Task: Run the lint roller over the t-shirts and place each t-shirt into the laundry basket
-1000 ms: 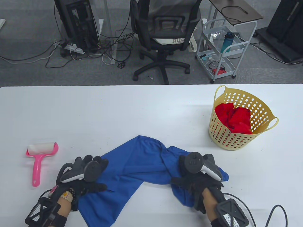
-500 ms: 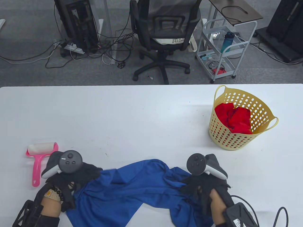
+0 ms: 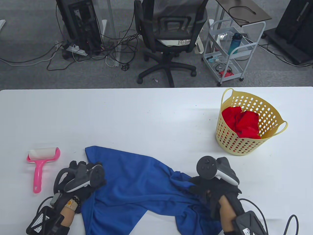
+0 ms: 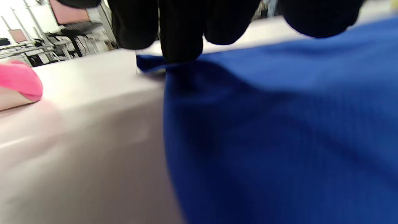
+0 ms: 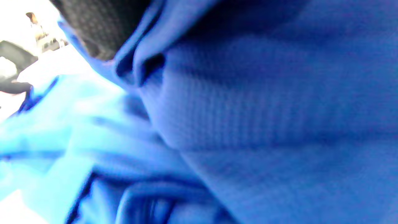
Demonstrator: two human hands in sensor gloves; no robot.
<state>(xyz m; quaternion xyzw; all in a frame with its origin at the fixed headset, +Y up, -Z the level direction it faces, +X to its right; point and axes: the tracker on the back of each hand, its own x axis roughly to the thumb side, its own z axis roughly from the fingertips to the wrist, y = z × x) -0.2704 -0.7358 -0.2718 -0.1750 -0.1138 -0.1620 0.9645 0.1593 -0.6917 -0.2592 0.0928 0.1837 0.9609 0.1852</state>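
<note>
A blue t-shirt [image 3: 137, 186] lies rumpled along the near edge of the white table [image 3: 146, 115], gripped at either side by two gloved hands. The left hand [image 3: 80, 180] presses its fingertips [image 4: 182, 46] down on the shirt's left edge, near one corner of the cloth; whether they pinch the fabric or only pin it cannot be told. The right hand [image 3: 212, 188] has a bunch of the fabric gathered under it, and the right wrist view shows folds of blue cloth crowded against the glove, which suggests a closed grasp. The pink lint roller [image 3: 41, 161] rests untouched just left of the left hand. A yellow laundry basket [image 3: 244, 144] stands well apart at the far right, with a red t-shirt [image 3: 242, 122] already inside. The shirt looks light, limp and prone to creasing; taking it by hem corners or shoulders and pulling outward would likely flatten it for rolling.
</note>
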